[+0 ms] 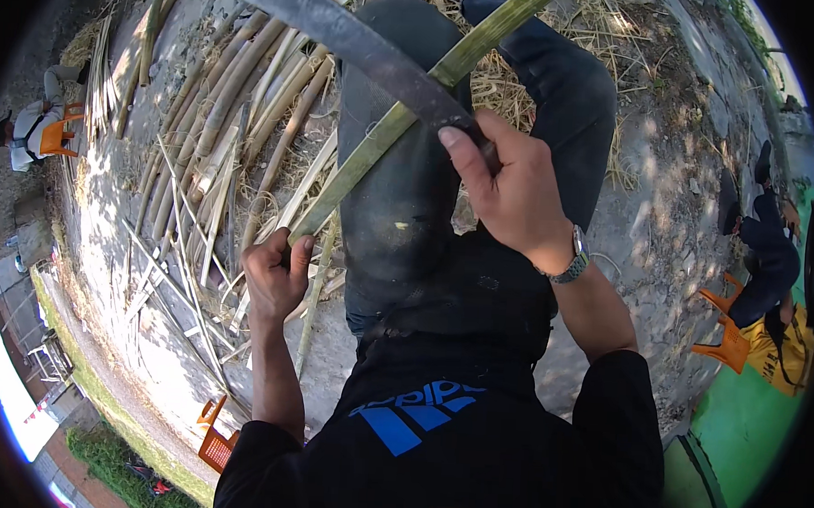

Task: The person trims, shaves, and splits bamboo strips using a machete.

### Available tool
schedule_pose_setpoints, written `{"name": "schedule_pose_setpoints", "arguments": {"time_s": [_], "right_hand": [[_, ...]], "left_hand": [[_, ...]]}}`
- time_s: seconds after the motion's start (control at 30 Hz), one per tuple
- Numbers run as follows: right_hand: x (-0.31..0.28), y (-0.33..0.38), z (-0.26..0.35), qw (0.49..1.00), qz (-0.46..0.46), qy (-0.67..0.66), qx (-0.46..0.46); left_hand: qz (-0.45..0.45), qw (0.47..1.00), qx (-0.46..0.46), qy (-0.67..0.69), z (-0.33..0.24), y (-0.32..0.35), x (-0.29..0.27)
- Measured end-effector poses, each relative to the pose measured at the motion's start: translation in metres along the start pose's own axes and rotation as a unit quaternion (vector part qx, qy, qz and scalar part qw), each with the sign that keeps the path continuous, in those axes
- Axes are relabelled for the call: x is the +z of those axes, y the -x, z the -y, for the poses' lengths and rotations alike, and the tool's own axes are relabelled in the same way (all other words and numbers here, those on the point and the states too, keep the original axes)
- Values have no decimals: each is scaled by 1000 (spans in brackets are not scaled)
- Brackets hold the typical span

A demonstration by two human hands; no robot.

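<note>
A long green bamboo strip (366, 161) slants across my thighs, from lower left to upper right. My left hand (277, 271) is closed on its lower end, thumb and fingers pinching it. In my right hand (519, 191) is the handle of a machete (344, 42), whose wide, dark, slightly curved blade reaches to the upper left. The blade crosses over the strip above my knee, and my right thumb lies along its base. Most of the handle is hidden inside my fist. Whether the edge bites into the bamboo, I cannot tell.
Several bamboo poles (237, 83) and thin split strips (165, 275) lie on the ground to my left. Shavings (608, 27) litter the ground ahead. One person (33, 133) sits far left, another (771, 247) far right. An orange chair (217, 447) stands at lower left.
</note>
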State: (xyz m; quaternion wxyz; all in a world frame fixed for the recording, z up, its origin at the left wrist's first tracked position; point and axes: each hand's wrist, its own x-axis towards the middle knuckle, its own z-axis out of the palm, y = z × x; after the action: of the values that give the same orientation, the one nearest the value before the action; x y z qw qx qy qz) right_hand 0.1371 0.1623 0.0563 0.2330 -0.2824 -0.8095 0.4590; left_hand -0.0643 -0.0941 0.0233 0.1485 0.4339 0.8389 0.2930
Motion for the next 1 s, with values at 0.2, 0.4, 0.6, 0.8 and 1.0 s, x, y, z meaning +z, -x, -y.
{"name": "schedule_pose_setpoints", "arguments": {"time_s": [0.2, 0.4, 0.6, 0.8, 1.0], "right_hand": [[-32, -28, -17, 982, -172, -12, 74], [-36, -29, -18, 981, -183, 7, 67], [0, 10, -14, 998, -54, 27, -16], [-17, -27, -10, 984, -163, 48, 48], [-21, -15, -8, 990, -92, 94, -42]], "left_hand": [[22, 999, -15, 37, 8, -1, 0], [43, 996, -28, 67, -1, -4, -7], [9, 999, -17, 37, -4, 0, -1], [16, 998, -29, 56, -9, 1, 1], [26, 999, -24, 31, -11, 3, -7]]}}
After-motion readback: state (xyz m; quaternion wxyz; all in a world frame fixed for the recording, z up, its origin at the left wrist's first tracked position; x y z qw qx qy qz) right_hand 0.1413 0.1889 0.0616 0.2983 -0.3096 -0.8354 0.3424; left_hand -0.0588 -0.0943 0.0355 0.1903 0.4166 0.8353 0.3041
